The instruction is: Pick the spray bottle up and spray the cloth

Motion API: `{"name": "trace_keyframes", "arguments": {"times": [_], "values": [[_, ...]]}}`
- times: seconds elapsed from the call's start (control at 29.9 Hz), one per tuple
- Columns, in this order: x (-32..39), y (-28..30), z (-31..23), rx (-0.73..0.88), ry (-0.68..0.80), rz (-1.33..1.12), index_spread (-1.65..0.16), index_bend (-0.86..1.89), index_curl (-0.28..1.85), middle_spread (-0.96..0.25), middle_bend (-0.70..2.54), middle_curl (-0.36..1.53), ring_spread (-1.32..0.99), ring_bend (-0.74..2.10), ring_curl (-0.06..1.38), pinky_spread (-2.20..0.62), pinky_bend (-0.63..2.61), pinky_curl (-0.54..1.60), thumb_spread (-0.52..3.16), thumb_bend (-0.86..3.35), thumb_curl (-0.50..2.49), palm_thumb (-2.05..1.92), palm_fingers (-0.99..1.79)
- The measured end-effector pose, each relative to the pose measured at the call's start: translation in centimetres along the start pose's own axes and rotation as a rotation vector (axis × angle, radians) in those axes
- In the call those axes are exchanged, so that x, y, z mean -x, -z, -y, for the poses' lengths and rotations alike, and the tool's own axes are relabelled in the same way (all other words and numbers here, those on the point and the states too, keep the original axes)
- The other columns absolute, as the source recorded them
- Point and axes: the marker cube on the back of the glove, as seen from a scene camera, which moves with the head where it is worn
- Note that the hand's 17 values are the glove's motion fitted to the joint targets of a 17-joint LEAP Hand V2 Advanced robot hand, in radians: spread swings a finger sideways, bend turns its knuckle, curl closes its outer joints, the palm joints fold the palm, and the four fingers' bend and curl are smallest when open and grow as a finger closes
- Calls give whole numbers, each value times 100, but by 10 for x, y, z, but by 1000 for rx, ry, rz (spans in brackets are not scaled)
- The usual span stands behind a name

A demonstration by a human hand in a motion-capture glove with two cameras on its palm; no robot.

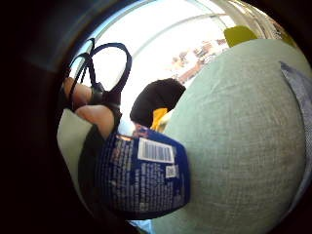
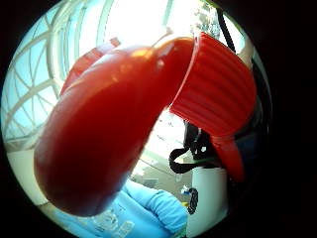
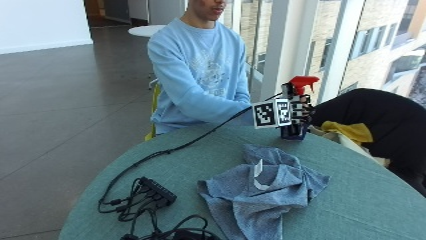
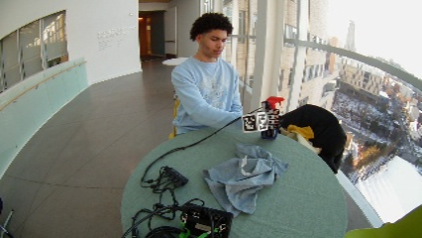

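In the outside view my gloved right hand [image 3: 301,113] grips a spray bottle [image 3: 293,131] at the far side of the round green table [image 3: 353,200]. The bottle stands upright, with a dark blue body and a red trigger head [image 3: 303,82]. Whether its base touches the table I cannot tell. A crumpled blue-grey cloth [image 3: 263,192] lies in the middle of the table, nearer the camera than the bottle. The palm views show the blue label [image 1: 144,175] and the red head [image 2: 114,124] close against my palm. In the wide view the cloth [image 4: 244,174] lies in front of the bottle [image 4: 268,133].
A black jacket with a yellow item [image 3: 379,120] is draped at the table's far right edge. Black cables and a small black box [image 3: 156,190] lie on the left part of the table, with more devices [image 4: 204,218] at the near edge. Windows stand behind.
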Motion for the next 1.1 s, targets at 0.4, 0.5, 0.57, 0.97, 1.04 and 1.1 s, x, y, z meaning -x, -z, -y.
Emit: {"name": "trace_keyframes", "arguments": {"times": [0.4,0.5,0.57,0.97,1.04,1.1], "values": [[10,31,-15,9,-23,-19,-26,8,36,-8,37,47,-9,46,39,8,24,37,101,-3,55,81,93],[19,55,-23,13,-27,-62,-28,8,34,-8,36,47,-8,44,38,9,24,37,104,-3,53,79,89],[24,73,-31,32,-45,-98,-28,9,32,-8,36,46,-9,43,38,10,23,37,106,-2,53,79,89],[50,198,-134,91,-189,-544,-32,15,33,-8,24,43,-5,27,34,17,23,36,111,-3,47,75,72],[52,218,-155,83,-210,-643,-32,15,33,-8,24,43,-4,25,33,18,23,36,112,-2,46,74,71],[51,238,-174,70,-228,-742,-33,16,33,-8,23,42,-3,23,32,19,22,36,112,-2,45,74,70]]}}
